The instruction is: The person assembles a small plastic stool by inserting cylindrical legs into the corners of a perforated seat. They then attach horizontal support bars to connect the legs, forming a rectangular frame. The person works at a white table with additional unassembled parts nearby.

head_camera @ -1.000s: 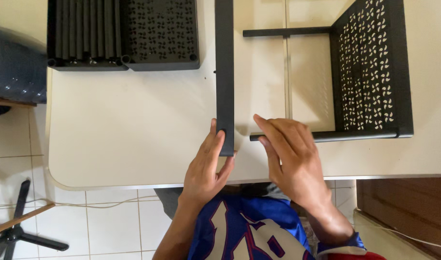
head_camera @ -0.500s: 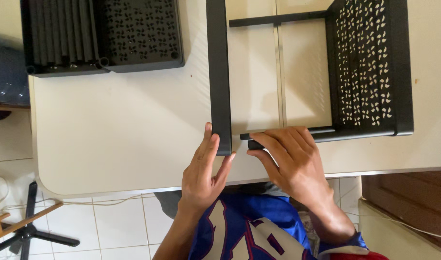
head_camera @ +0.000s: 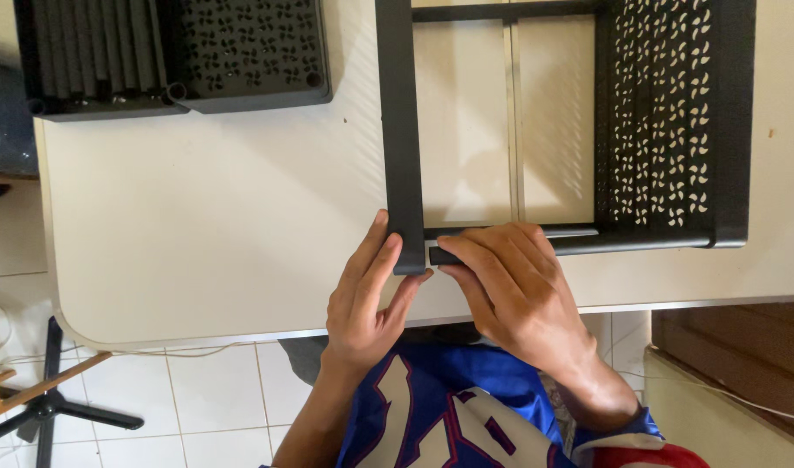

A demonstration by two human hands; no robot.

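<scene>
In the head view, centre frame, the left hand (head_camera: 366,290) is grasping the flat black bar (head_camera: 400,130) at its lower end, while the right hand (head_camera: 505,282) is gripping the thin rod (head_camera: 639,242) of the perforated panel (head_camera: 670,121). The rod's tip is nearly touching the bar, not yet joined; a second ago a clear gap was showing. Spare panels (head_camera: 176,52) are waiting upper left.

You have one view only, from the camera on your head, aimed almost straight down over the near edge of the white table (head_camera: 197,217). It sits close: your left hand (head_camera: 366,295) and right hand (head_camera: 509,290) fill the lower middle, your shirt (head_camera: 449,416) lies at the bottom edge, and the tiled floor (head_camera: 197,407) shows below the table. The black frame (head_camera: 403,130) and stacked panels (head_camera: 171,52) are cut off by the top edge.
</scene>
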